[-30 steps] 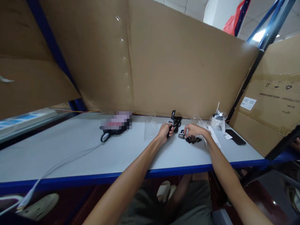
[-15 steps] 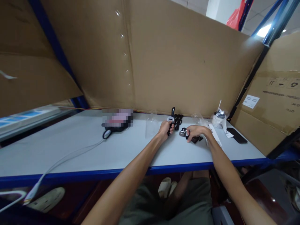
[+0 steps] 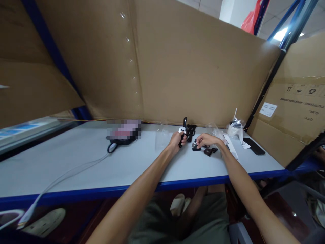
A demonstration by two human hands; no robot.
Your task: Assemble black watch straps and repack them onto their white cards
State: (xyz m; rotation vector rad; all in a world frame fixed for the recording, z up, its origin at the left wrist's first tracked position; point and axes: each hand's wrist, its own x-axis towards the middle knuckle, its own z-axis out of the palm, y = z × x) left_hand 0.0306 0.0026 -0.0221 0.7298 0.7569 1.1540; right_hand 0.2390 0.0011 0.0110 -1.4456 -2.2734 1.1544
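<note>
Black-and-silver tool (image 3: 182, 129) is leaning in our left hand (image 3: 176, 141), toward the back edge of the table (image 3: 132, 166); we are wrapping its fingers around it. Our right hand (image 3: 203, 139) is bunching its fingers at a small dark piece (image 3: 196, 148); pinching or not, we cannot tell.

I count two hands, the left hand (image 3: 176, 141) and the right hand (image 3: 206, 139), and one black-handled tool (image 3: 185, 121) in the left. At least three small dark pieces (image 3: 208, 152) lie about the right; the black bunch (image 3: 191, 132) between the hands is too crowded to count. One flat black slab (image 3: 255, 147) lies right of both.
</note>
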